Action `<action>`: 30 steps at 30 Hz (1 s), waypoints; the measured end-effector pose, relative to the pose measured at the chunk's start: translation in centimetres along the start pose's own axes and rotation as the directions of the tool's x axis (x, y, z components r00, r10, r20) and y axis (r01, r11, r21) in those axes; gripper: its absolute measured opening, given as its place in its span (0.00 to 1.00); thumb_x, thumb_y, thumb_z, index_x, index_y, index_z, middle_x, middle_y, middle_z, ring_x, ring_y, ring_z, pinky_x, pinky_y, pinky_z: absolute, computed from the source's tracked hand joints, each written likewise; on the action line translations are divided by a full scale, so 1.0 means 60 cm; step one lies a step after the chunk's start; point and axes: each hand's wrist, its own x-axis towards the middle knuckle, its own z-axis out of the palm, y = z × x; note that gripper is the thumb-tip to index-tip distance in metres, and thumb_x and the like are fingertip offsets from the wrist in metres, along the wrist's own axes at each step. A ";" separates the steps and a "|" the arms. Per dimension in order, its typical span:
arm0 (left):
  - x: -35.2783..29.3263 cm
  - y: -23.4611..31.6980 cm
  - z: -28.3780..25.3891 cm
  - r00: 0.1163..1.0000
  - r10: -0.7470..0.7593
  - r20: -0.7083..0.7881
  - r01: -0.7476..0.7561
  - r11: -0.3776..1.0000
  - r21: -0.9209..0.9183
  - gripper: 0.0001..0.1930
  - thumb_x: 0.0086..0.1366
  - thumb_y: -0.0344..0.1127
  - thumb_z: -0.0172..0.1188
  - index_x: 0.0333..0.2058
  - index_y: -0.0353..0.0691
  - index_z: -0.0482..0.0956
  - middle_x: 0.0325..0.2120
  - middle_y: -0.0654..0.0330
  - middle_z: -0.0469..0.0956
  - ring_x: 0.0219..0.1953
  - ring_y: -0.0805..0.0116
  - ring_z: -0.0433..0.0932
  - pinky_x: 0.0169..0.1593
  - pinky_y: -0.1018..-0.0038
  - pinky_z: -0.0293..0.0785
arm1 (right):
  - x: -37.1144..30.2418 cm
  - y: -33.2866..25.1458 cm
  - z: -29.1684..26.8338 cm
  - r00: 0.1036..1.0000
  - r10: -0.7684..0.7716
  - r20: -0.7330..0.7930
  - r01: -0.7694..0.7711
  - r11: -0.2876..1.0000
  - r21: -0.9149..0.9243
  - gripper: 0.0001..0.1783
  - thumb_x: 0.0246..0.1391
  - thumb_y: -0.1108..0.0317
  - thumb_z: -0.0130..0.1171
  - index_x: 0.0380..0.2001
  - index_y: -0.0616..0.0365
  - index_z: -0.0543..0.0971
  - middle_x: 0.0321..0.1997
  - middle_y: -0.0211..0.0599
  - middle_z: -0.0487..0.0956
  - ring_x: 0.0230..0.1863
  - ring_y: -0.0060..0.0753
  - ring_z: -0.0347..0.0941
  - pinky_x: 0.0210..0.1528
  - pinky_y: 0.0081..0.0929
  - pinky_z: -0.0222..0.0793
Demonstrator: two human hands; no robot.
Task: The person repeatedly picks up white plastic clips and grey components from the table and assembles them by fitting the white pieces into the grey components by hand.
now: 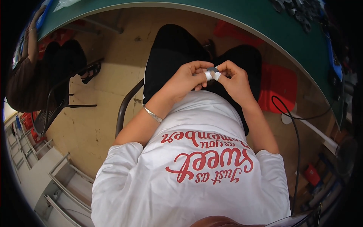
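Above my lap, both hands meet at a small dark grey piece (pixel 213 69), rounded at its edge and mostly covered by fingers. My left hand (pixel 191 77) pinches it from the left, with the fingers curled. From the right, my right hand (pixel 235 78) grips it between thumb and fingertips. White wraps, like tape (pixel 208 75), show around the thumb tips. The exact kind of the piece cannot be made out. A silvery bracelet (pixel 152 113) circles my left wrist.
A green table (pixel 159 8) curves across the front, with a pile of dark small parts (pixel 297 9) at its right. Red stool (pixel 278 89) and black cable (pixel 297 132) are on the right. Another person (pixel 32 81) sits at the left by a metal-framed chair (pixel 56 102).
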 end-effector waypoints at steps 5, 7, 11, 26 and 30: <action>-0.001 -0.003 -0.014 0.986 -0.152 0.066 0.160 0.979 -0.127 0.13 0.69 0.38 0.52 0.39 0.31 0.74 0.26 0.58 0.76 0.20 0.82 0.66 0.17 0.87 0.57 | -0.002 0.002 0.004 0.965 0.167 0.203 -0.223 0.930 0.294 0.04 0.52 0.77 0.60 0.33 0.63 0.77 0.32 0.30 0.79 0.30 0.17 0.73 0.35 0.17 0.69; 0.001 -0.013 -0.017 0.983 -0.185 0.007 0.181 0.954 -0.241 0.13 0.69 0.39 0.51 0.35 0.32 0.73 0.25 0.57 0.76 0.19 0.82 0.66 0.16 0.87 0.58 | -0.001 -0.015 -0.009 0.937 0.198 0.287 -0.301 0.874 0.382 0.06 0.53 0.76 0.58 0.35 0.64 0.77 0.34 0.31 0.79 0.33 0.19 0.74 0.38 0.17 0.70; 0.006 -0.013 -0.014 0.977 -0.212 -0.018 0.198 0.937 -0.287 0.14 0.68 0.41 0.54 0.31 0.34 0.73 0.26 0.55 0.78 0.19 0.81 0.69 0.15 0.87 0.57 | 0.002 -0.018 -0.029 0.883 0.258 0.392 -0.425 0.795 0.433 0.10 0.56 0.75 0.56 0.41 0.67 0.76 0.39 0.35 0.79 0.41 0.23 0.76 0.46 0.20 0.71; 0.003 -0.020 -0.003 0.976 -0.215 -0.022 0.205 0.955 -0.213 0.09 0.66 0.35 0.54 0.31 0.34 0.71 0.25 0.52 0.78 0.17 0.80 0.70 0.13 0.88 0.58 | 0.004 -0.003 -0.003 0.951 0.026 0.310 -0.131 0.937 0.325 0.18 0.52 0.80 0.53 0.48 0.62 0.70 0.41 0.31 0.76 0.41 0.17 0.71 0.44 0.17 0.68; -0.013 0.010 0.018 0.981 -0.192 0.010 0.188 0.944 -0.271 0.10 0.65 0.36 0.58 0.29 0.36 0.70 0.22 0.57 0.75 0.16 0.81 0.68 0.13 0.88 0.56 | -0.009 -0.019 -0.007 0.950 0.034 0.311 -0.167 0.895 0.414 0.19 0.50 0.80 0.55 0.47 0.61 0.70 0.40 0.28 0.74 0.43 0.17 0.68 0.45 0.19 0.65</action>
